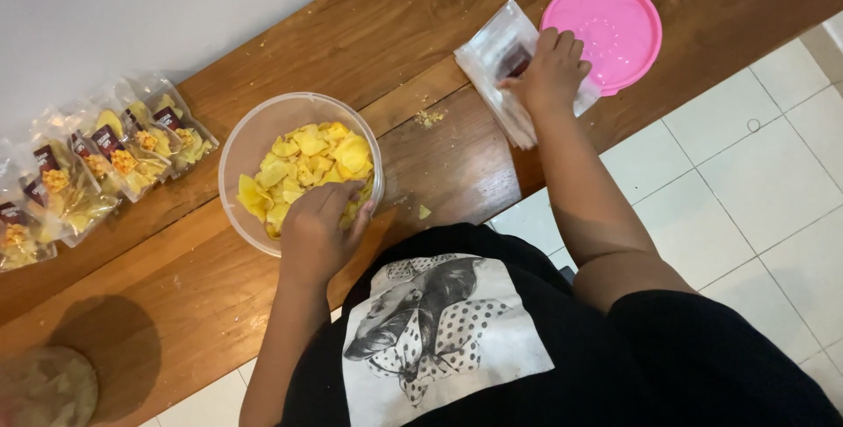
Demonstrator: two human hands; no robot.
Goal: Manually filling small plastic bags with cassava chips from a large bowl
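Note:
A clear plastic bowl (255, 133) full of yellow chips (307, 163) stands on the wooden bench (421, 5). My left hand (318, 232) reaches over the bowl's near rim, fingers curled down among the chips. My right hand (551, 71) rests on a stack of empty clear plastic pouches (492, 51) with dark labels, fingers pinching the top pouch. The stack lies beside a pink round lid (610, 27).
A row of several filled, labelled chip pouches (97, 163) lies at the bench's left end. Crumbs (428, 117) are scattered mid-bench. A round, blurred object (48, 387) sits at the lower left. White floor tiles (755, 172) lie to the right.

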